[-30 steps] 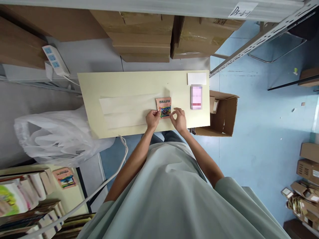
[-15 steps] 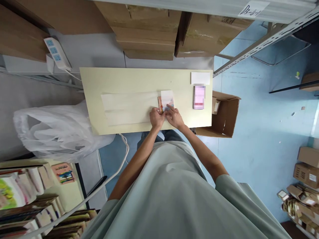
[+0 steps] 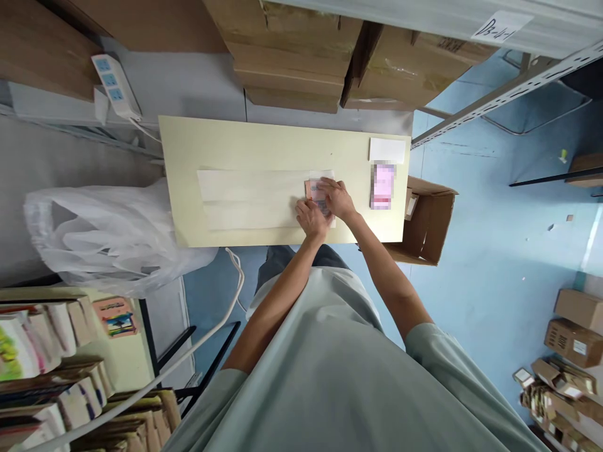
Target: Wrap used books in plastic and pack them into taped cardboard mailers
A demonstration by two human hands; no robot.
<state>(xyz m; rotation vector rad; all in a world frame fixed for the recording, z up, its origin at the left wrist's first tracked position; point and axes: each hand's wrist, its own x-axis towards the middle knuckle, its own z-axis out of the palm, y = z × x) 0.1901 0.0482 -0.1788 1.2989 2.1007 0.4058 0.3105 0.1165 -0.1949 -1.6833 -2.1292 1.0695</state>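
A long white paper sheet (image 3: pixel 252 199) lies creased along the cream table. On its right end rests a small book with an orange and grey cover (image 3: pixel 312 188), partly hidden by my hands. My left hand (image 3: pixel 311 220) lies over the book's lower part, fingers spread and pressed down on it. From the right, my right hand (image 3: pixel 340 199) reaches across the book, its fingers bent together at the upper part of the cover. White paper shows beyond the book's upper edge. What lies under my fingertips is hidden.
On the table's (image 3: pixel 188 141) right end lie a white paper stack (image 3: pixel 387 150) and a blurred pink item (image 3: pixel 382 186). An open carton (image 3: pixel 431 220) stands beyond that end. A plastic bag (image 3: pixel 103 238) bulges at the left. Cartons (image 3: pixel 296 59) line the back under a metal shelf (image 3: pixel 424 19).
My right hand has moved up over the book, and my left hand has shifted right onto its lower part. The white flap covering the book has come off its cover. The view has shifted slightly.
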